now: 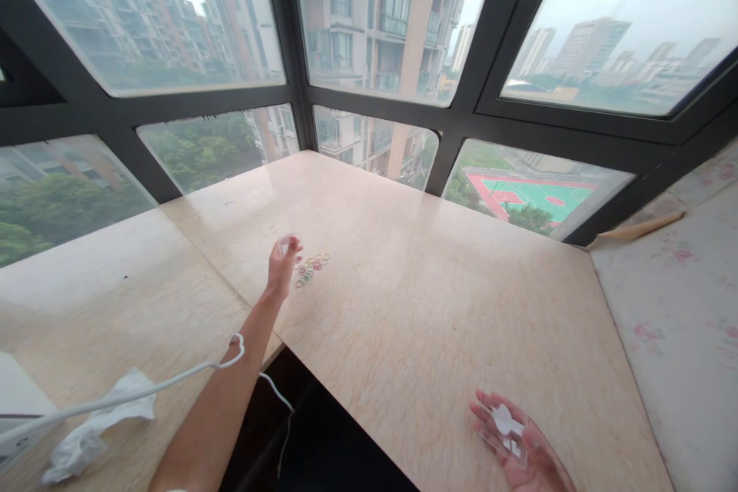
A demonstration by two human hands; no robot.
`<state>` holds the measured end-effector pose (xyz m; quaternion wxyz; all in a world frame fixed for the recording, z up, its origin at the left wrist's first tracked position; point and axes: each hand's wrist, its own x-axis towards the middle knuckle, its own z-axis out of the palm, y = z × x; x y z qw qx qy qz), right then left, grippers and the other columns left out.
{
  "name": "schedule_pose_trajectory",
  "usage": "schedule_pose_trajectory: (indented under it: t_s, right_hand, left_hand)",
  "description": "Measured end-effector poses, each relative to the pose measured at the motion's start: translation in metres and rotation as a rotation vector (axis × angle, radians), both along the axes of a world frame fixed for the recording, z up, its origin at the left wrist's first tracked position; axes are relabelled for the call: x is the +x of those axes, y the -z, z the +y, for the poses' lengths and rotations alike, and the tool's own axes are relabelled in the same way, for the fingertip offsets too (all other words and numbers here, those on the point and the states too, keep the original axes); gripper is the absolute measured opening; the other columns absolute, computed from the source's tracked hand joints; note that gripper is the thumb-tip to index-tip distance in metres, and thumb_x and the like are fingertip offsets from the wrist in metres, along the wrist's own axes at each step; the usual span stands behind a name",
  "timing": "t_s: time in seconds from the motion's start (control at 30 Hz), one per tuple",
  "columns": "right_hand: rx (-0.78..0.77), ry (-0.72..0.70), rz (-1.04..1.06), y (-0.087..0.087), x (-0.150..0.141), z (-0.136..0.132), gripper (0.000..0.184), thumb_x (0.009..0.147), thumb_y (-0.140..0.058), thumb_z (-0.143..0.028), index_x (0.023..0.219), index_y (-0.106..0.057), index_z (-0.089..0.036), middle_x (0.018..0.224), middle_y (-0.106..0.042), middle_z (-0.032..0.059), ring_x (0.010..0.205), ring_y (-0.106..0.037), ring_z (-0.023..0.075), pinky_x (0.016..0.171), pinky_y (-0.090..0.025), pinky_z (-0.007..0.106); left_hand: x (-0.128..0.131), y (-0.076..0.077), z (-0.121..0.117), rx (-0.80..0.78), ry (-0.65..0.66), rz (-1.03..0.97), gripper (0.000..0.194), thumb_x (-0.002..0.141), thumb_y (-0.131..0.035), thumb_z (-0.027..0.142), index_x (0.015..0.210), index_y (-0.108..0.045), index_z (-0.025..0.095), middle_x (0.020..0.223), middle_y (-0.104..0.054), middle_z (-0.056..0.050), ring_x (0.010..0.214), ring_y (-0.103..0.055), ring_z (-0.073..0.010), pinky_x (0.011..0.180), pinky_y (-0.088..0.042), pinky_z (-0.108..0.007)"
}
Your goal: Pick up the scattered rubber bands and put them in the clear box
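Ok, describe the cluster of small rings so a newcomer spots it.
Find the beige tabletop below the windows. Just right of the left hand lies a loose cluster of small rings. Yellow, red and green tints distinguish them from the white cable and crumpled tissue.

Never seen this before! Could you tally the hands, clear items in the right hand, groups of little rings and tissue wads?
Hands: 2 (left hand, right hand)
Clear item in the right hand: 1
Group of small rings: 1 (single rings too small to count surely)
Tissue wad: 1
Total: 5
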<state>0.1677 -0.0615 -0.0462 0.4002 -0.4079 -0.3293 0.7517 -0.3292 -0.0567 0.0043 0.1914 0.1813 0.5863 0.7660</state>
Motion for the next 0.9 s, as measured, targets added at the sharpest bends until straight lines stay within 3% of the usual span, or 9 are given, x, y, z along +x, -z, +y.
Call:
schedule_pose_trajectory:
  t_s: [0.1, 0.23, 0.37, 0.53, 0.77, 0.9]
  right_hand:
    - [-0.006, 0.040, 0.005, -0.002, -0.004, -0.003, 0.051, 0.072, -0.072, -0.055, 0.107, -0.070, -0.017, 0.123, -0.063, 0.0178, 0.110, -0.061, 0.0356, 0.098, -0.043, 0.056]
    - [0.012, 0.079, 0.010, -0.007, -0.009, -0.008, 0.050, 0.076, -0.069, -0.054, 0.109, -0.068, -0.016, 0.124, -0.062, 0.0180, 0.111, -0.060, 0.0344, 0.099, -0.043, 0.054]
    - [0.050, 0.078, 0.016, -0.013, -0.013, -0.012, 0.049, 0.077, -0.069, -0.052, 0.110, -0.068, -0.016, 0.124, -0.062, 0.0182, 0.110, -0.060, 0.0345, 0.096, -0.045, 0.053]
    - [0.086, 0.080, 0.044, -0.019, -0.013, -0.017, 0.048, 0.078, -0.068, -0.053, 0.111, -0.068, -0.017, 0.123, -0.063, 0.0178, 0.110, -0.061, 0.0340, 0.096, -0.045, 0.051]
    - [0.177, 0.196, 0.029, -0.024, 0.008, -0.030, 0.044, 0.082, -0.065, -0.051, 0.112, -0.070, -0.020, 0.123, -0.064, 0.0166, 0.109, -0.062, 0.0333, 0.096, -0.045, 0.052]
    - [0.248, 0.334, -0.053, -0.030, 0.035, -0.035, 0.040, 0.082, -0.066, -0.048, 0.112, -0.070, -0.022, 0.125, -0.063, 0.0141, 0.111, -0.061, 0.0326, 0.099, -0.041, 0.054]
  left_hand:
    - [0.013, -0.012, -0.004, 0.257, 0.149, -0.465, 0.046, 0.082, -0.055, 0.059, 0.090, -0.060, 0.015, 0.093, -0.065, -0.010, 0.084, -0.064, -0.0214, 0.072, -0.050, -0.033]
    - [0.044, -0.022, -0.005, 0.372, 0.330, -0.687, 0.040, 0.089, -0.046, 0.047, 0.094, -0.062, 0.011, 0.098, -0.067, -0.015, 0.089, -0.065, -0.0242, 0.076, -0.052, -0.037]
    - [0.088, -0.025, 0.003, 0.349, 0.441, -0.698, 0.036, 0.090, -0.048, 0.042, 0.100, -0.062, 0.011, 0.107, -0.066, -0.016, 0.100, -0.063, -0.0264, 0.079, -0.051, -0.038]
    - [0.154, -0.019, 0.011, 0.252, 0.658, -0.601, 0.035, 0.086, -0.061, 0.040, 0.110, -0.060, 0.015, 0.119, -0.062, -0.014, 0.105, -0.060, -0.0228, 0.079, -0.049, -0.031]
    - [0.247, -0.013, 0.003, 0.138, 1.022, -0.508, 0.072, 0.069, -0.079, 0.016, 0.132, -0.044, 0.026, 0.118, -0.058, -0.009, 0.116, -0.052, -0.0254, 0.095, -0.042, -0.042]
    - [0.289, -0.009, 0.001, 0.034, 1.230, -0.429, 0.074, 0.063, -0.081, 0.012, 0.128, -0.048, 0.026, 0.117, -0.055, -0.009, 0.118, -0.050, -0.0274, 0.094, -0.042, -0.041]
